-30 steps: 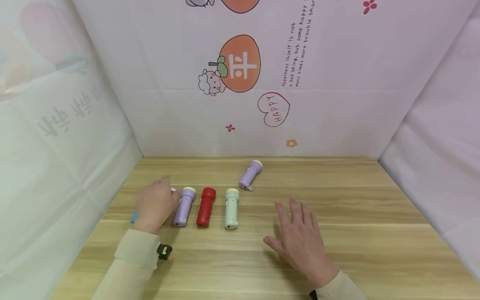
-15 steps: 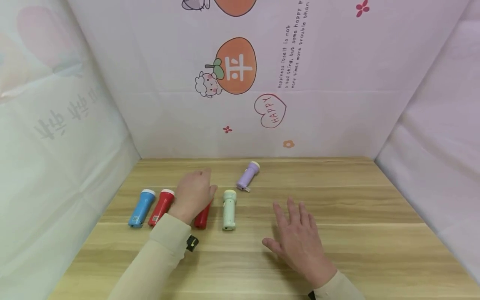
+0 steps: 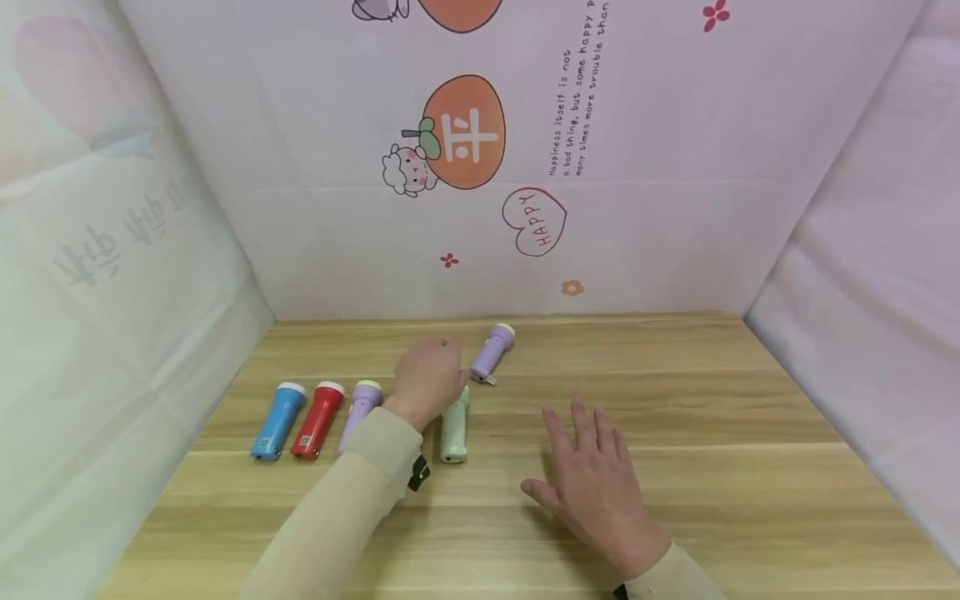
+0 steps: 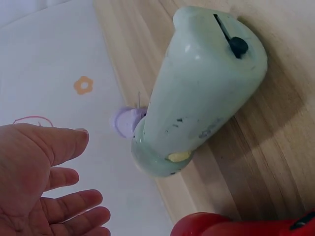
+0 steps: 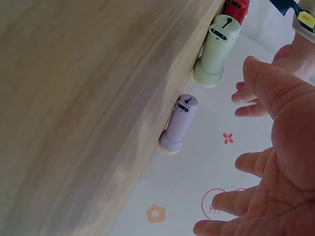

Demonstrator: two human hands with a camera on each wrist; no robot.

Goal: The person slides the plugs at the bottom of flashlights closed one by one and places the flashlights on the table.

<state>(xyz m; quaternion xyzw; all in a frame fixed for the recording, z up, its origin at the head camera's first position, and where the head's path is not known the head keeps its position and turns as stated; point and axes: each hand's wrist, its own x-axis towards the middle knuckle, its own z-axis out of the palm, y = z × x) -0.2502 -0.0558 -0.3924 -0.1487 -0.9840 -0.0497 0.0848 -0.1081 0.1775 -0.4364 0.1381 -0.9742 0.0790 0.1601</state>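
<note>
My left hand (image 3: 427,379) is over the row of flashlights, its fingers loose and holding nothing. It is nearest the mint green flashlight (image 3: 453,432), whose head it partly covers in the head view. Under the hand and sleeve a second red flashlight is hidden there, but this red flashlight (image 4: 209,225) shows in the left wrist view. Left of them lie a purple flashlight (image 3: 362,411), a red flashlight (image 3: 318,421) and a blue flashlight (image 3: 278,421). My right hand (image 3: 600,483) has its fingers spread, palm down, low over the table and apart from every flashlight.
Another purple flashlight (image 3: 491,353) lies farther back, tilted, with a small tab sticking out at its base. The wood-grain table (image 3: 720,400) ends at a white printed cloth (image 3: 637,250) behind. Cloth walls also stand at the left and right.
My left hand has moved rightward along the row, from over the left flashlights to beside the green one, uncovering the blue, red and purple flashlights. My right hand has stayed in place.
</note>
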